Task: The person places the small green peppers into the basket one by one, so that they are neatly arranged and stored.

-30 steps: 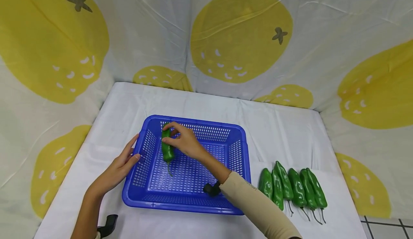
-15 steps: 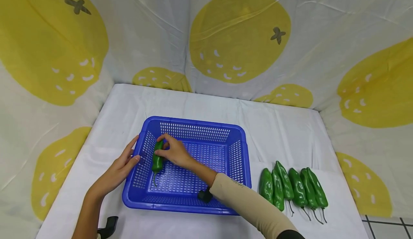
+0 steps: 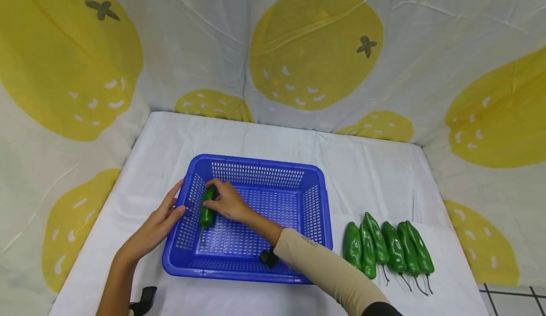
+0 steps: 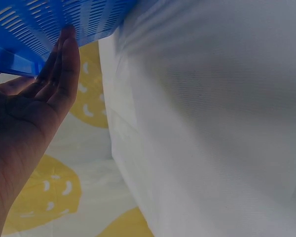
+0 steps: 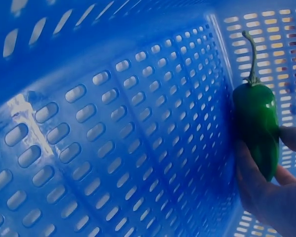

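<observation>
Right hand (image 3: 228, 203) reaches inside the blue perforated plastic basket (image 3: 313, 197), fingers curled round a glossy green pepper (image 3: 207, 207) low against its left wall. Left hand (image 3: 159, 221) rests flat, fingers straight, on the outside of that wall. Six more green peppers (image 3: 387, 249) line the white-clothed table's (image 3: 367, 169) near right corner.

Basket (image 3: 317, 202) interior mostly free, pepper (image 3: 207, 208) against left wall, pepper row (image 3: 386, 247) right.

Staged recording booth, not a home: lemon-print sheets (image 3: 315, 46) hung as backdrop from 9 through 3 o'clock, white-draped table (image 3: 375, 174), tiled floor (image 3: 512, 299) at 4 o'clock.
</observation>
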The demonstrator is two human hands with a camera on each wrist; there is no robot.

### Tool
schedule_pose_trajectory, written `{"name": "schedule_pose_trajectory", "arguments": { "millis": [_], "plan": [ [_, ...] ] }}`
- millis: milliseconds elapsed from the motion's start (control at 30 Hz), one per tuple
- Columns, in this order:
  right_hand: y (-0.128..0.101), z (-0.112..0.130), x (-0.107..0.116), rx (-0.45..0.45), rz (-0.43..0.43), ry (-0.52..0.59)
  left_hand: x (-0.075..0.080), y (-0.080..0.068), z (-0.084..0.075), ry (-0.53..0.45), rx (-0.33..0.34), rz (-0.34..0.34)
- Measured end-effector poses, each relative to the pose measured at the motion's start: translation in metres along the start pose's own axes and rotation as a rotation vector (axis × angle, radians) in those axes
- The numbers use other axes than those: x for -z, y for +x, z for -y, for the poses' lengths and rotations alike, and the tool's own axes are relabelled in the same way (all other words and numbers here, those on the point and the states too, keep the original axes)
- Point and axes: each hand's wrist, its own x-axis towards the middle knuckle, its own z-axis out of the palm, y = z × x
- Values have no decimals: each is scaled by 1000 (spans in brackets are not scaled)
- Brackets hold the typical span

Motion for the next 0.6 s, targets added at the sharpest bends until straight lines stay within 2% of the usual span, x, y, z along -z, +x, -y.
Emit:
{"name": "schedule_pose_trajectory", "arguments": {
  "millis": [300,600],
  "plan": [
    [-6,3,2,14,-38,-104,0,0,0,20,6,-9],
    [-10,7,9,12,-89,-106,0,0,0,17,7,-2]
  ]
}}
